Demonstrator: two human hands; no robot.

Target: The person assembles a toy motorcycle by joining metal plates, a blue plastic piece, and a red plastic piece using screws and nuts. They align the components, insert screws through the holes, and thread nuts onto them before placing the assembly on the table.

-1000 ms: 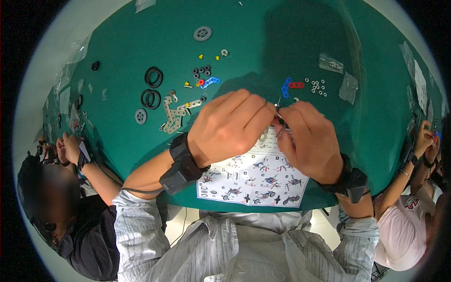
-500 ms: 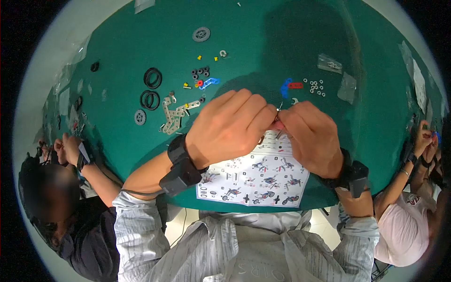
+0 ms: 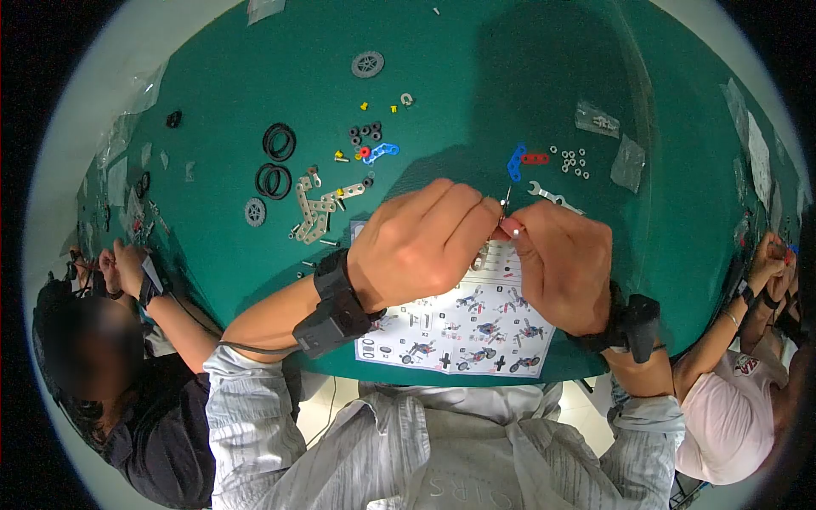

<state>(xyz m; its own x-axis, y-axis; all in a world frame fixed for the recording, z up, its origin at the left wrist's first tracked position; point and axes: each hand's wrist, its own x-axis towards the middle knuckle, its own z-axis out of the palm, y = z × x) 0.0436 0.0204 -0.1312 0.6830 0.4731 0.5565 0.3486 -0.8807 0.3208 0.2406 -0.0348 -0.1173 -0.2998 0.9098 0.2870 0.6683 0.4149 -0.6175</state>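
My left hand (image 3: 425, 246) is closed in a pinch above the upper part of a printed instruction sheet (image 3: 450, 331). Facing it, my right hand (image 3: 565, 263) has its fingers pinched too, and the fingertips almost meet. A thin, shiny metal piece (image 3: 508, 197) sticks up between them; the fingers cover the rest of what they hold. Just beyond my right hand lies a silver wrench (image 3: 551, 195). Farther away are a blue angled strip (image 3: 515, 161) and a red strip (image 3: 535, 159), touching each other.
Perforated metal strips (image 3: 319, 206), black tyres (image 3: 274, 181), black small parts (image 3: 365, 133) and another blue piece (image 3: 382, 153) lie to the left. Several nuts (image 3: 576, 160) and plastic bags (image 3: 629, 161) lie right. People sit on both sides, a co-worker's hands (image 3: 127, 263) at left.
Both hands have come slightly closer to my body, still pinched together. More of the wrench shows beyond my right hand, and the thin metal piece stands out more clearly.
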